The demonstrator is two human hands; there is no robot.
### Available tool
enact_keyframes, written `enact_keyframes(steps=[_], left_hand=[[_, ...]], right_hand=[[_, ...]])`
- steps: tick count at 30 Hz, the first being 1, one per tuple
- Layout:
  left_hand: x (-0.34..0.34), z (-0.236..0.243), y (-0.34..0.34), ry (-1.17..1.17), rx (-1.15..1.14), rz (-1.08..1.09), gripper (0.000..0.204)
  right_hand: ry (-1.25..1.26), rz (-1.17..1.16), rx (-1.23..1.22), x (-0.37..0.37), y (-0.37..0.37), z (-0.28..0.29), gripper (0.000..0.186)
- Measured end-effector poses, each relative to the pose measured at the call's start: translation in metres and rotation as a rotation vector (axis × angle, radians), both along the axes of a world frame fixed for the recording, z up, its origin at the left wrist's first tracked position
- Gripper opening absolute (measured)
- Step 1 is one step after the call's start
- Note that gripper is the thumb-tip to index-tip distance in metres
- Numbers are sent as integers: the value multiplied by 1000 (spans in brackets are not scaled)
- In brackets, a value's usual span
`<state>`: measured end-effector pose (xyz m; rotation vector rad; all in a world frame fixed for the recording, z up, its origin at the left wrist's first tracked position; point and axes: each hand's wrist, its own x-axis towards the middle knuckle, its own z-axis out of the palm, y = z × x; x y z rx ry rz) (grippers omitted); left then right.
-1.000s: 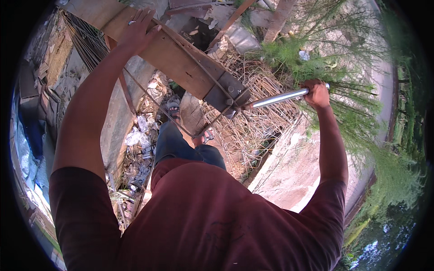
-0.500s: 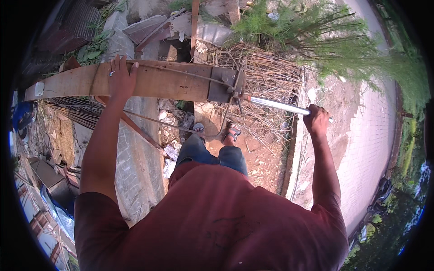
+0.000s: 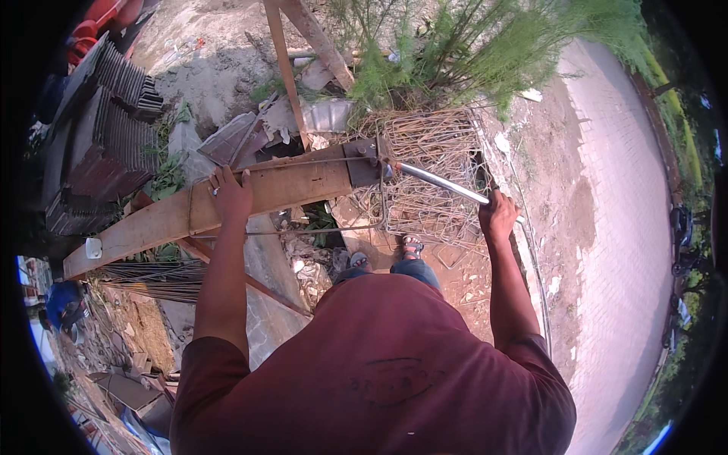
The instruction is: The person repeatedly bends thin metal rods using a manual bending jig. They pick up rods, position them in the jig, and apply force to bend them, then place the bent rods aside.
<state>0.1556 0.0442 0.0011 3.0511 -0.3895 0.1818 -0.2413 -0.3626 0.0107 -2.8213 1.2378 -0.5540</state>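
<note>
My left hand (image 3: 233,197) rests on a long wooden plank (image 3: 292,182) with its fingers spread over the upper edge. A dark metal plate (image 3: 361,171) with studs caps the plank's right end. A thin bent steel rod (image 3: 324,229) runs round to this fitting. My right hand (image 3: 498,216) is closed round the outer end of a silver metal pipe (image 3: 444,182), which slants down rightward from the fitting. Beyond and below the pipe lies a tangled pile of bent steel pieces (image 3: 428,144). My sandaled feet (image 3: 387,254) are below the plank.
Dark stacked sheets (image 3: 106,159), straight rods (image 3: 152,277) and rubble are at the left. Upright timber posts (image 3: 288,76) and a feathery green plant (image 3: 455,53) stand beyond. A pale paved path (image 3: 614,250) runs along the right, with dark vehicles at the rim.
The view has swung, bringing the dark stacks into sight. The pipe's outer end and my right hand sit lower relative to the plank than a second ago. My left hand remains on the plank.
</note>
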Motion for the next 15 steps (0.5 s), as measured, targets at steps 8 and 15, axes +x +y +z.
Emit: enact_keyframes(steps=[8,15], left_hand=[[-87,61,-27,105,-558,-455,66],[-172,61,-74,457,2,-651,29]], right_hand=[[-524,-64,664,41,27,26,41],[-271,-94,676,22,-37,-74,43]])
